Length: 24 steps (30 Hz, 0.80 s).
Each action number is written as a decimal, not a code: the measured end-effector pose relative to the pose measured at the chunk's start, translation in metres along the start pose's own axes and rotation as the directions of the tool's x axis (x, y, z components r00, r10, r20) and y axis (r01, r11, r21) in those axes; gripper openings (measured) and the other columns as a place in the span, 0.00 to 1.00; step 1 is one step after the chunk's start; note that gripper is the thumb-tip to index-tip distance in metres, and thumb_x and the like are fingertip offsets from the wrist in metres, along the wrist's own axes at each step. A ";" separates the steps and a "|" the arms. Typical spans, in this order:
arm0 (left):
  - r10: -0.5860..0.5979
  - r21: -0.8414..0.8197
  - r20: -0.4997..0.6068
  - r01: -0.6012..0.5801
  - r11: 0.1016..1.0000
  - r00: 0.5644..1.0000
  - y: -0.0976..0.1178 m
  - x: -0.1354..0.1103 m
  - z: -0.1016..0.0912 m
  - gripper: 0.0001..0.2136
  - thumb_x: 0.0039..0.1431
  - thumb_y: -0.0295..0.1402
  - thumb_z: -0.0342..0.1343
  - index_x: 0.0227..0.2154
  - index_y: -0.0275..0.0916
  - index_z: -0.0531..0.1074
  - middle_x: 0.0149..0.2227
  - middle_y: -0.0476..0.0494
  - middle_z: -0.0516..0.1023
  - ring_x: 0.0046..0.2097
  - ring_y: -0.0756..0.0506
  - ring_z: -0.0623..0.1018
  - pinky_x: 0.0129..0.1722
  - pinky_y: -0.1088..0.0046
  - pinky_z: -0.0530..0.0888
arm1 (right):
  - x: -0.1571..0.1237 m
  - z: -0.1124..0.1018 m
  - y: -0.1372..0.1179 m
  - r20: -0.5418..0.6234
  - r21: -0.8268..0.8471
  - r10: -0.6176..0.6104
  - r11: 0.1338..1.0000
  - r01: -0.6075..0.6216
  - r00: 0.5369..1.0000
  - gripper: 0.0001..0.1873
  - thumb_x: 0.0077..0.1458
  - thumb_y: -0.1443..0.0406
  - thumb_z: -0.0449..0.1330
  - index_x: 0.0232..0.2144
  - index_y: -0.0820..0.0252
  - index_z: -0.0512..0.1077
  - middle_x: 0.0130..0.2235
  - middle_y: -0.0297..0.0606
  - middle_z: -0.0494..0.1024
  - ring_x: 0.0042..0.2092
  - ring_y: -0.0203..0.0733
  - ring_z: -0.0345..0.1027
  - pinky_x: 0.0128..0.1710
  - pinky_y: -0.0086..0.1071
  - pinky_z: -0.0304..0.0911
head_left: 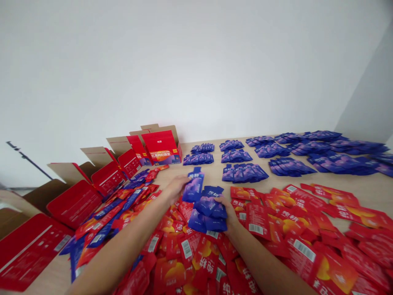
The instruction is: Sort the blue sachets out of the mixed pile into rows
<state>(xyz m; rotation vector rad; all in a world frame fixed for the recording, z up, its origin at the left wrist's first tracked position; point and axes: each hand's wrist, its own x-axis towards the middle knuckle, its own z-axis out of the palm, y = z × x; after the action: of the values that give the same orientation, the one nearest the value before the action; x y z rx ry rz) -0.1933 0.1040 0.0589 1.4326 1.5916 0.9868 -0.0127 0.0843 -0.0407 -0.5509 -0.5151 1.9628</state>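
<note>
Between the thumb and fingers of my left hand is a single blue spouted pouch, held upright with its printed front facing me. My right hand grips a small fanned bunch of blue pouches by their right side. The single pouch is just left of the bunch, slightly overlapping it in view. Both hands are above a broad heap of red-orange pouches, several with white barcode labels showing. How many pouches the right hand holds cannot be made out.
Fanned stacks of blue pouches stand in rows at the back and right of the table. Open red cartons line the left side. Mixed red and blue pouches lie before them. More red pouches spread right. A white wall rises behind.
</note>
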 end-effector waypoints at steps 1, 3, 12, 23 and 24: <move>-0.041 -0.077 0.084 0.048 0.996 0.996 0.002 -0.006 0.016 0.11 0.49 0.41 0.55 0.27 0.37 0.71 0.25 0.47 0.74 0.27 0.47 0.74 0.31 0.72 0.71 | -0.001 0.000 0.000 0.013 0.027 0.045 0.999 -0.046 0.999 0.07 0.42 0.65 0.61 0.28 0.61 0.76 0.25 0.36 0.80 0.31 0.47 0.76 0.35 0.38 0.72; -0.098 -0.065 0.124 0.106 0.992 0.987 0.004 -0.013 0.043 0.09 0.49 0.39 0.54 0.25 0.38 0.70 0.23 0.50 0.73 0.28 0.47 0.73 0.31 0.72 0.69 | -0.001 0.000 0.000 0.038 0.080 0.092 0.992 -0.095 0.995 0.09 0.43 0.64 0.61 0.30 0.61 0.76 0.26 0.35 0.81 0.33 0.47 0.77 0.36 0.39 0.72; -0.104 0.181 -0.029 0.108 0.978 0.994 -0.010 -0.026 0.058 0.15 0.52 0.40 0.56 0.40 0.36 0.68 0.44 0.41 0.75 0.46 0.43 0.74 0.44 0.71 0.69 | -0.002 0.008 -0.004 0.068 0.239 0.150 0.958 -0.162 0.986 0.19 0.52 0.50 0.59 0.35 0.59 0.75 0.29 0.38 0.82 0.37 0.49 0.77 0.40 0.42 0.71; -0.105 -0.145 0.080 0.116 0.983 0.991 -0.020 -0.047 0.057 0.27 0.46 0.41 0.64 0.51 0.41 0.69 0.55 0.41 0.71 0.57 0.38 0.69 0.55 0.65 0.65 | -0.008 0.014 -0.007 -0.004 0.133 0.174 0.976 -0.172 0.985 0.18 0.49 0.52 0.59 0.33 0.59 0.76 0.28 0.39 0.81 0.35 0.50 0.77 0.37 0.42 0.71; -0.085 -0.148 0.062 0.093 0.985 0.994 -0.020 -0.049 0.057 0.27 0.46 0.41 0.64 0.50 0.42 0.70 0.56 0.42 0.69 0.58 0.38 0.67 0.57 0.64 0.64 | -0.008 0.014 -0.007 -0.006 0.112 0.169 0.979 -0.168 0.986 0.20 0.48 0.50 0.59 0.33 0.59 0.76 0.29 0.40 0.81 0.35 0.50 0.77 0.36 0.42 0.71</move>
<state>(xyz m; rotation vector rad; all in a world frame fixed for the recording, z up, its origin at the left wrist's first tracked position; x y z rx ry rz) -0.1455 0.0570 0.0193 1.2644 1.4952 0.9848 -0.0132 0.0784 -0.0240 -0.5538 -0.3559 2.1320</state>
